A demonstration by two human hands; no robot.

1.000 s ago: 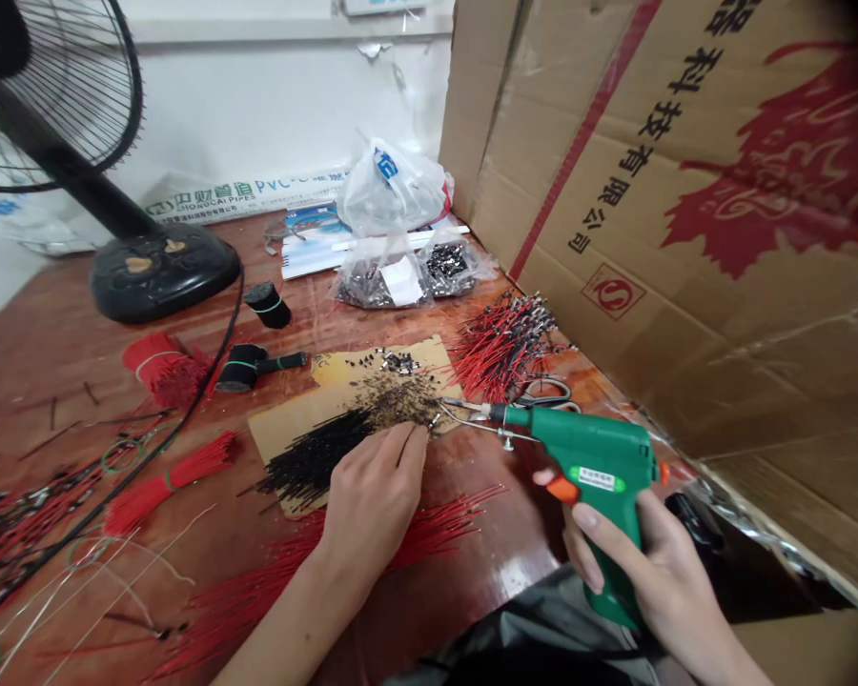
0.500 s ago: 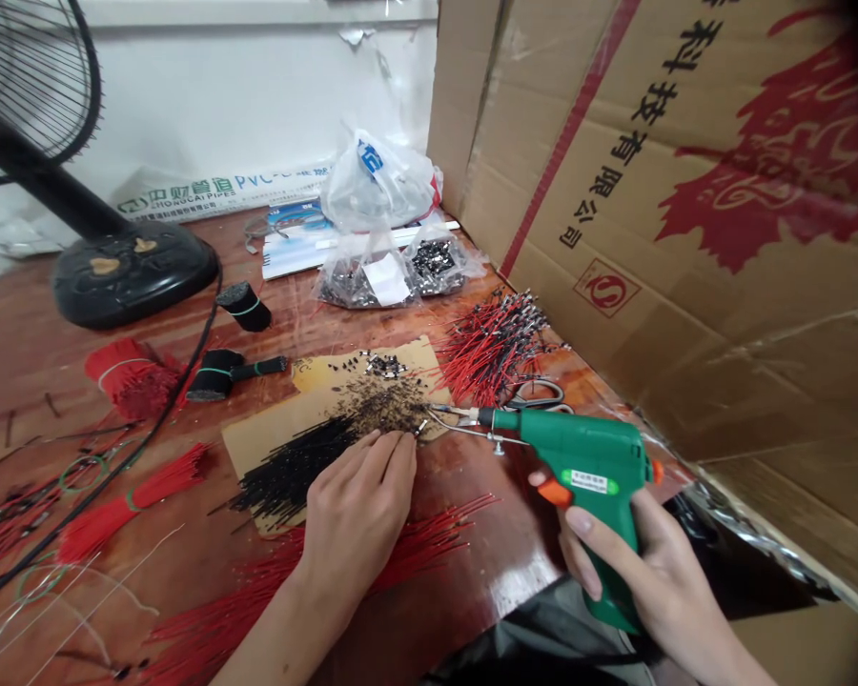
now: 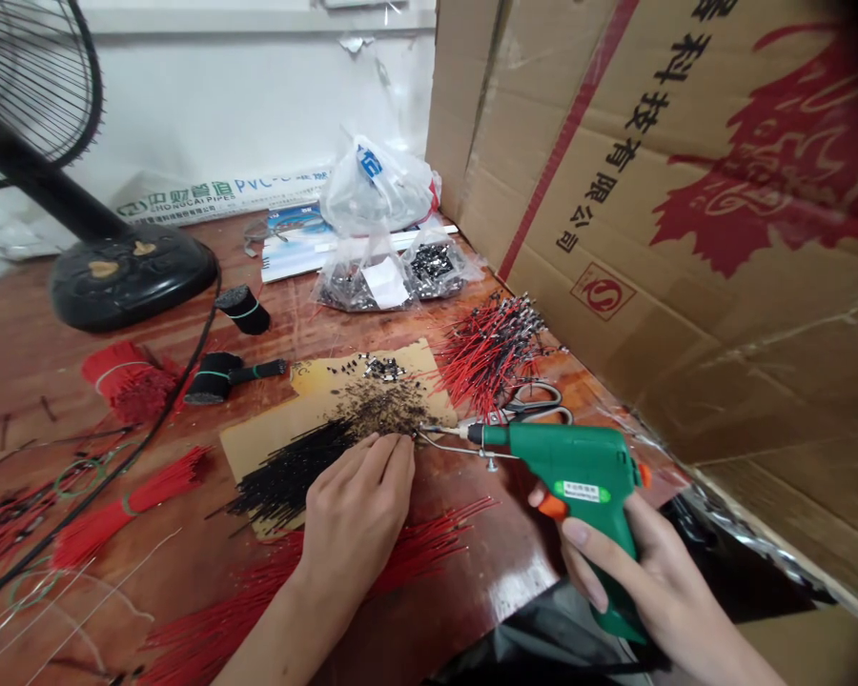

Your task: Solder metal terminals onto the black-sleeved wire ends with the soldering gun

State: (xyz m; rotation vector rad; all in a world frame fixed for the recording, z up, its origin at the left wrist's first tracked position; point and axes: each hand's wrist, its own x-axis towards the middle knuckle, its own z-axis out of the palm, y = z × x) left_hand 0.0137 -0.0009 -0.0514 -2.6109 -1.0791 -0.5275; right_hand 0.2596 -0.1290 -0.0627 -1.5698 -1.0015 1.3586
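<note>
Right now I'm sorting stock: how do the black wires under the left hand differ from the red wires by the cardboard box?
The black wires lie fairly parallel on a tan card, the left hand resting on their ends. The red wires lie untouched on the bare wood, splayed and crossing. The red wires carry dark metal ends; the black wires' tips are too small to tell. Both are short, loose cut lengths.

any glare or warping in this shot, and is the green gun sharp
Head view: a bright glare patch on the glossy wooden table near the right hand; wide-angle bending curves the cardboard box and the fan at the edges; the green soldering gun and left hand are sharp; the top right corner is darkened.
</note>
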